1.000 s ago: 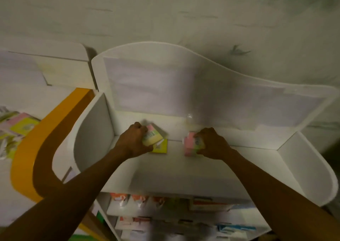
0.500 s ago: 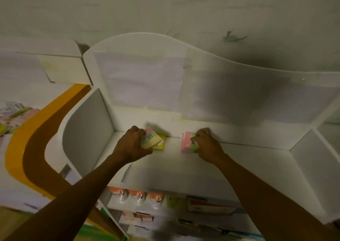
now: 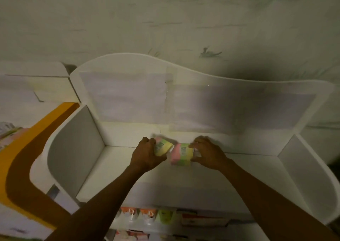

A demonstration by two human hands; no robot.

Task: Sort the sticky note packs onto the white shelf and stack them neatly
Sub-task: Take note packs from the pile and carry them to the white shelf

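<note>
On the white shelf [image 3: 117, 171], near its back panel, the left hand [image 3: 147, 155] grips a yellow sticky note pack [image 3: 162, 147], the right hand [image 3: 208, 153] pinches a pink-green pack [image 3: 181, 154] beside it. Blurred, hurried placing could leave crooked stacks.

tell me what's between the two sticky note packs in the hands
Nothing: in the head view, only a narrow gap of bare white shelf separates the yellow-green pack from the pink-green pack.
</note>
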